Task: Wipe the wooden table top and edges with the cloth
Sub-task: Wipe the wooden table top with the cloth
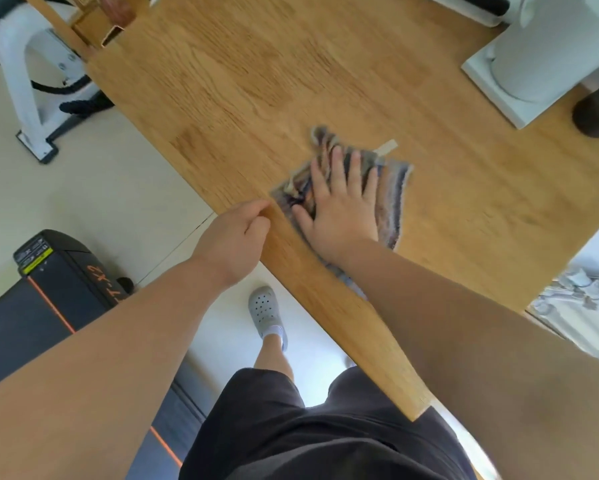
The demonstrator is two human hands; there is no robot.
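Two hands show in the head view, and parts of both scenes around them are hidden or smeared. Under the right hand (341, 206) much of the cloth (393, 199) is covered; its weave is blurred, so the striped pattern reads only as grey, blue and tan bands, and a further bit of it near the table edge disappears beneath the right forearm. A small pale tag (387, 147) sticks out from the cloth's far side.

Fingers of the right hand lie flat and spread, palm down, pressing on the cloth rather than gripping it; the thumb rests at the cloth's near-left border. The left hand (237, 233) is loosely curled, fingertips and thumb touching the rim of the wooden table (242, 81) just left of the cloth; whether it pinches anything cannot be told.

The cloth lies crumpled on the table top close to the near edge, its long axis running diagonally from the near edge up toward the far left, with a bunched corner pointing away from the person.

Farther out, a white appliance (547, 53) on a white base is cut off at the upper right, and a dark round object (597, 109) beside it is only partly seen. Below the table edge, a grey perforated clog (265, 311) stands on the pale floor, and dark shorts (291, 427) fill the bottom. A black machine with orange trim (48, 292) is cropped at left.
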